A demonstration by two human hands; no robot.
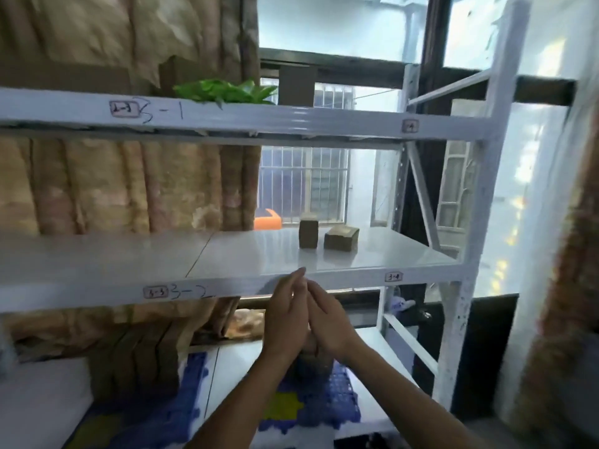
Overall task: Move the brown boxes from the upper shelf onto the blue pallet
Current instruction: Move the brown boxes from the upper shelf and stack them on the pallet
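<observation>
Head view. A white metal shelving unit (479, 202) fills the frame. On its middle shelf (259, 254), right of centre, stand two brown boxes: an upright box (308, 233) and, just beside it to the right but apart from it, a lower box (341, 238). On the top shelf (291, 119), in the upper centre, a taller brown box (296, 85) stands next to a green leafy plant (227, 90); another brown shape behind the plant is too blurred to identify. At the bottom centre lies the blue pallet (327, 406), with a yellow patch on it.

Both forearms rise from the bottom edge. The left hand (285, 319) and right hand (330, 322) meet in the lower centre, fingers straight and nearly together, fingertips at the front edge of the middle shelf. A dark object shows just below the palms, above the pallet; whether it is a box, and whether it is held or resting, cannot be told.

Progress, as a judgement: the task is unfinished. At least three brown boxes remain on the shelves, and neither hand touches them. The two nearest boxes lie beyond the fingertips, towards the back of the shelf.
</observation>
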